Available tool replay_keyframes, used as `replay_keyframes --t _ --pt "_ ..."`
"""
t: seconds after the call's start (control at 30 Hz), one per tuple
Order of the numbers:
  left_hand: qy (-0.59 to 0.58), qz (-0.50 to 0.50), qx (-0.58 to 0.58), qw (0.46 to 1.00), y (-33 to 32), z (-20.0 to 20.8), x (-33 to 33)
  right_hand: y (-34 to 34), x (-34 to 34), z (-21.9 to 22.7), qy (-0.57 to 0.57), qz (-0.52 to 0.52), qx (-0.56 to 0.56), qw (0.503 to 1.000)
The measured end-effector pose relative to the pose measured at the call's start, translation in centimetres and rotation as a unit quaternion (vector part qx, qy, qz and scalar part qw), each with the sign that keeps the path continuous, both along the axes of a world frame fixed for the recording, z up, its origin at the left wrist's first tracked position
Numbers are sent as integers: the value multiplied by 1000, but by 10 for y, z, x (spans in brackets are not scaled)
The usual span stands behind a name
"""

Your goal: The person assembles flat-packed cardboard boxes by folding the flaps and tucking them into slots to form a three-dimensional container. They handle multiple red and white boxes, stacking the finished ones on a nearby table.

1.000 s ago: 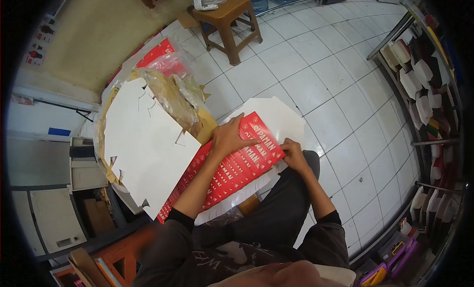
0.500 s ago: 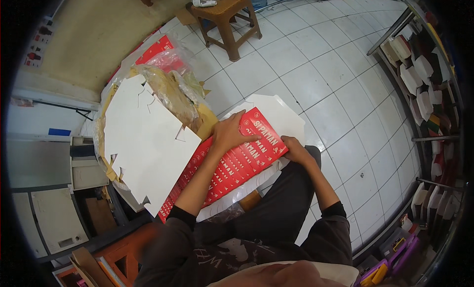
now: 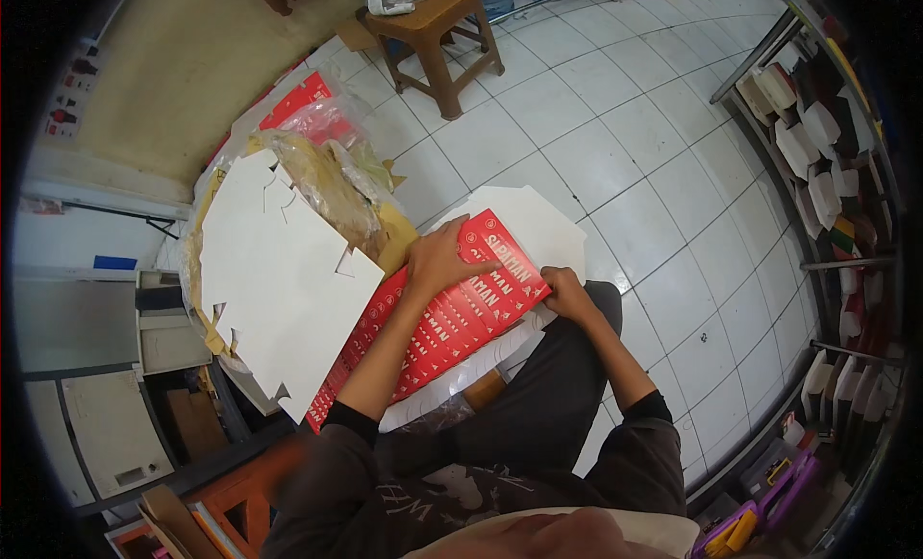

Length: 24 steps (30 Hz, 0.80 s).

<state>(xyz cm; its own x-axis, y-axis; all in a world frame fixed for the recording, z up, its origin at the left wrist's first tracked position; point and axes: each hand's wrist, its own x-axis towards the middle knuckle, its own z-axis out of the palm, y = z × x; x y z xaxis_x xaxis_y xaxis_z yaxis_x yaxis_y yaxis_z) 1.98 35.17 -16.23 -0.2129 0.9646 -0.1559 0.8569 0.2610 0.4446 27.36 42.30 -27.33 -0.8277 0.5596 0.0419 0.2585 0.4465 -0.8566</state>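
Note:
Overlapping red printed cardboard box blanks (image 3: 437,333) slant across my lap in a row. My left hand (image 3: 439,261) lies on top of them near their far end, thumb spread away from the other fingers. At the right corner of the uppermost blank, my right hand (image 3: 567,294) is closed, pinching the edge; its fingertips are partly hidden. A white cardboard blank (image 3: 548,221) sticks out beyond the red ones. To the left, a large white blank (image 3: 279,271) with cut slots rests on a pile wrapped in brown paper (image 3: 332,189) and clear plastic.
A brown stool (image 3: 428,25) with a plastic bag on it stands on the white tiled floor (image 3: 663,203). Along the right runs a rack (image 3: 803,266) with folded boxes. Grey cabinets (image 3: 111,429) and an orange crate (image 3: 240,511) are at the left.
The whole view has shifted slightly. Both hands keep nearly the same places on the red blanks, with no clear change of grip.

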Motion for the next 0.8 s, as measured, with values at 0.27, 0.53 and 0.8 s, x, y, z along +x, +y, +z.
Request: replay_keyframes --t 0.27,0.53,0.8 --pt "-42 4 4 999 -6 9 -2 -1 1 5 -27 62 71 995" --pt "-96 46 88 990 -29 21 -14 -13 -8 22 6 50 147 988" --pt "-116 47 140 982 -43 10 -29 -31 -22 19 64 11 161 985"
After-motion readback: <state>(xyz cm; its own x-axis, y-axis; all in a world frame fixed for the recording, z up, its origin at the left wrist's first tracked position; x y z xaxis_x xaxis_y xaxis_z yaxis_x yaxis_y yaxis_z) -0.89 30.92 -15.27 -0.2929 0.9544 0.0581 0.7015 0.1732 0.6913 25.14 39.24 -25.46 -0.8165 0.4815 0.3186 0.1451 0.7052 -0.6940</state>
